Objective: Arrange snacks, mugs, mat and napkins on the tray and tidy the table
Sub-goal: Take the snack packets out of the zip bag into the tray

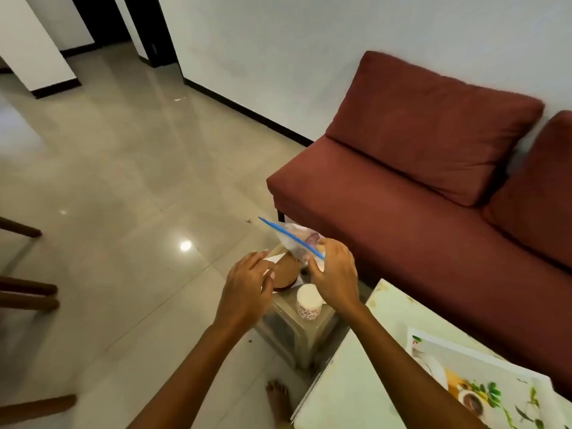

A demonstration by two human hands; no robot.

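Head view — one snack bag (pixel 293 240), seemingly, pinched by right hand (pixel 335 274); left hand (pixel 247 283) loose — one mug (pixel 309 302).

We see a maroon sofa (pixel 402 212), a clear bag (pixel 292 244) with a blue zip strip, a white mug (pixel 309 306) dotted with small red flowers, a brown mat (pixel 286 269) and a white tray (pixel 464 351) printed with green leaves (and brown cups), over beige floor (pixel 123 181).

— What are the hands doing on your end?
— I see both bare forearms stretched forward. My left hand (pixel 247 284) is palm down, fingers nearly straight. My right hand (pixel 335 274) pinches the clear plastic zip bag with a blue seal (pixel 292 239) by its edge.
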